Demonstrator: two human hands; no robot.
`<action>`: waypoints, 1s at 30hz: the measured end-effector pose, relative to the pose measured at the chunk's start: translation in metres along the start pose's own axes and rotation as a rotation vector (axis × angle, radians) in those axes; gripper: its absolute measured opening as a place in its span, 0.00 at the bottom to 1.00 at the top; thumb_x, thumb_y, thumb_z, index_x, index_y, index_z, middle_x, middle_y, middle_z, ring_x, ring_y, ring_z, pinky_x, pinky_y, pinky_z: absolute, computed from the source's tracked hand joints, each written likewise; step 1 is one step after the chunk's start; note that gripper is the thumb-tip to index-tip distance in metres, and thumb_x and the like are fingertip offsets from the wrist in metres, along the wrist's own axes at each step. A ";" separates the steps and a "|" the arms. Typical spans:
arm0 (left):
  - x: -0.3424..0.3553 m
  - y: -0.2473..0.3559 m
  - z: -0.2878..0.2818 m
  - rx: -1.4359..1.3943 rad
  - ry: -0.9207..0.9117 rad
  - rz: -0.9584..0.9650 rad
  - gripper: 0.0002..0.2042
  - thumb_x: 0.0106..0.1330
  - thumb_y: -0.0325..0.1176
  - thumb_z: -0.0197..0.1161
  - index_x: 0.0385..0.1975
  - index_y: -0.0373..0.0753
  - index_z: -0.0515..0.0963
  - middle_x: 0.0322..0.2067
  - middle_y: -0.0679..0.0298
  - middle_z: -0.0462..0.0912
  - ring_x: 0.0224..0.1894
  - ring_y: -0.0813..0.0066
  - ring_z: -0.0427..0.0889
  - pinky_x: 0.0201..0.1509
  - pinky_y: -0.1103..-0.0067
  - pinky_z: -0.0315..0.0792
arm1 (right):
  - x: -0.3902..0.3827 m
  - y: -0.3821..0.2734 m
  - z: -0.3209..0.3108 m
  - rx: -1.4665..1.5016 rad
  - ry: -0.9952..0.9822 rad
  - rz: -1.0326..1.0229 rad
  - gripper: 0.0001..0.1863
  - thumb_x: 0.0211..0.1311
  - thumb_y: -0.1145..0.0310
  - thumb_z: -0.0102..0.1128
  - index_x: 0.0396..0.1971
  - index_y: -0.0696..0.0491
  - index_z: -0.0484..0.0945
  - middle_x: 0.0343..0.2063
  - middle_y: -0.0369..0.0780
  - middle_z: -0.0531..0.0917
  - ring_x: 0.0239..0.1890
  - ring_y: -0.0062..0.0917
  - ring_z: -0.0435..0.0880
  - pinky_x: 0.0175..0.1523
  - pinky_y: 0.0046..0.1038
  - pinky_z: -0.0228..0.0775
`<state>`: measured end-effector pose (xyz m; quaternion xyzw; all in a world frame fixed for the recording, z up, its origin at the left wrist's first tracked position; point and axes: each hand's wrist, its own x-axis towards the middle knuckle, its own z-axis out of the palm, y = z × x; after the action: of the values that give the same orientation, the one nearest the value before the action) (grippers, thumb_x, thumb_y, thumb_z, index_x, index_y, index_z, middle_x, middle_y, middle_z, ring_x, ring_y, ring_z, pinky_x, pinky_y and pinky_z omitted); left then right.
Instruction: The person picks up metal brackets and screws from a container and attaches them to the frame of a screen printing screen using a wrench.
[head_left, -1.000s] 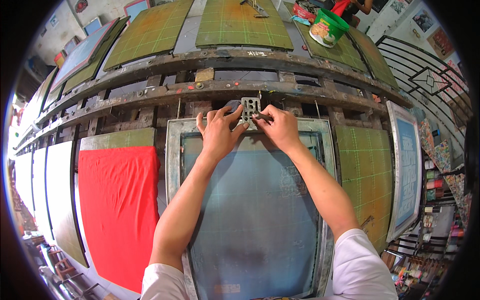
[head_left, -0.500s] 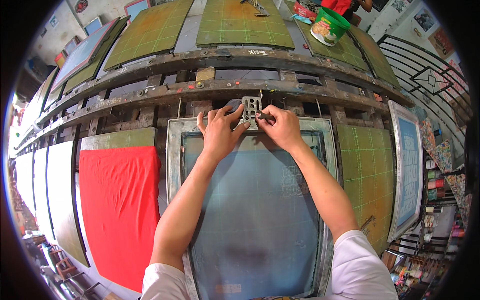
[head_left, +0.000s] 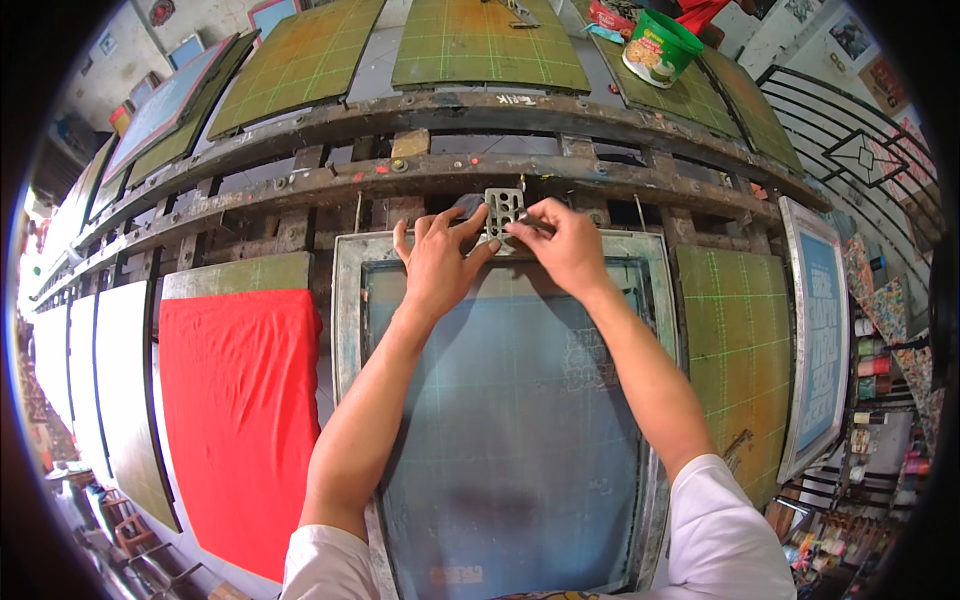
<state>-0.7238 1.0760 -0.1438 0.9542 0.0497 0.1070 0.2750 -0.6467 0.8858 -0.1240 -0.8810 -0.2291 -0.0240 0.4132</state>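
Note:
A perforated metal bracket [head_left: 504,203] stands at the far edge of a screen-printing frame [head_left: 658,290] with blue-grey mesh. My left hand [head_left: 438,262] steadies the bracket from its left side, thumb and forefinger against it, other fingers spread. My right hand [head_left: 568,248] is closed in a pinch on a small dark rod [head_left: 527,222] at the bracket's right side. The fingers partly cover the rod, and its exact kind does not show. Beneath both forearms lies the mesh, with a faint printed pattern at its right.
Long dark rails [head_left: 455,172] run across behind the frame. To the left, red cloth [head_left: 240,400] covers a board; a green gridded board [head_left: 735,350] lies right. Another screen frame [head_left: 815,330] leans farther right. A green bucket [head_left: 660,48] stands on a far board.
My right hand has shifted slightly up and turned at the bracket, its pinch still around the dark rod. My left hand stays almost in place on the bracket.

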 end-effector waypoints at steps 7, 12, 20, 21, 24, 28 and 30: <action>0.000 0.002 -0.001 -0.021 0.002 0.005 0.27 0.68 0.56 0.65 0.66 0.57 0.77 0.63 0.60 0.77 0.68 0.61 0.68 0.76 0.49 0.32 | 0.019 0.032 -0.083 0.550 -0.335 0.459 0.14 0.72 0.69 0.59 0.52 0.61 0.76 0.37 0.36 0.83 0.34 0.14 0.77 0.38 0.19 0.70; 0.000 -0.001 -0.002 -0.021 0.003 -0.006 0.27 0.68 0.56 0.65 0.66 0.57 0.77 0.64 0.60 0.77 0.69 0.60 0.68 0.77 0.49 0.32 | 0.022 0.015 -0.100 0.512 -0.459 0.229 0.18 0.76 0.71 0.55 0.60 0.63 0.74 0.39 0.37 0.84 0.33 0.16 0.82 0.38 0.21 0.75; 0.000 0.004 -0.004 -0.012 -0.010 -0.010 0.27 0.68 0.55 0.65 0.66 0.57 0.77 0.64 0.59 0.76 0.69 0.61 0.67 0.77 0.50 0.32 | 0.061 0.016 -0.102 0.038 -0.827 0.191 0.16 0.72 0.61 0.63 0.48 0.58 0.85 0.31 0.34 0.84 0.24 0.15 0.74 0.30 0.23 0.71; 0.000 0.005 -0.004 -0.012 -0.012 -0.011 0.27 0.68 0.55 0.65 0.66 0.57 0.77 0.64 0.59 0.77 0.69 0.61 0.67 0.77 0.50 0.32 | 0.066 0.015 -0.100 0.028 -0.830 0.167 0.15 0.72 0.61 0.64 0.48 0.57 0.85 0.29 0.33 0.83 0.24 0.14 0.74 0.30 0.23 0.71; -0.001 0.003 -0.006 -0.014 -0.020 -0.022 0.27 0.68 0.55 0.65 0.66 0.57 0.77 0.64 0.59 0.77 0.69 0.61 0.67 0.77 0.50 0.33 | 0.076 0.012 -0.088 0.014 -0.851 0.122 0.14 0.71 0.61 0.66 0.45 0.57 0.86 0.25 0.31 0.82 0.24 0.14 0.75 0.29 0.22 0.70; -0.001 0.004 -0.005 -0.016 -0.018 -0.020 0.27 0.68 0.55 0.65 0.66 0.57 0.77 0.64 0.59 0.76 0.69 0.61 0.67 0.77 0.50 0.33 | 0.090 0.014 -0.083 0.035 -0.848 0.131 0.16 0.64 0.59 0.72 0.39 0.58 0.87 0.27 0.35 0.85 0.25 0.18 0.79 0.31 0.23 0.70; 0.000 0.005 -0.006 -0.015 -0.016 -0.017 0.27 0.68 0.55 0.65 0.66 0.57 0.77 0.64 0.59 0.77 0.69 0.61 0.67 0.77 0.50 0.32 | 0.099 0.020 -0.079 -0.003 -0.811 0.036 0.18 0.60 0.57 0.75 0.36 0.59 0.87 0.28 0.37 0.87 0.27 0.21 0.82 0.33 0.26 0.72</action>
<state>-0.7253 1.0750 -0.1365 0.9525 0.0550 0.0971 0.2834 -0.5384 0.8546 -0.0639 -0.8236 -0.3580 0.3323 0.2883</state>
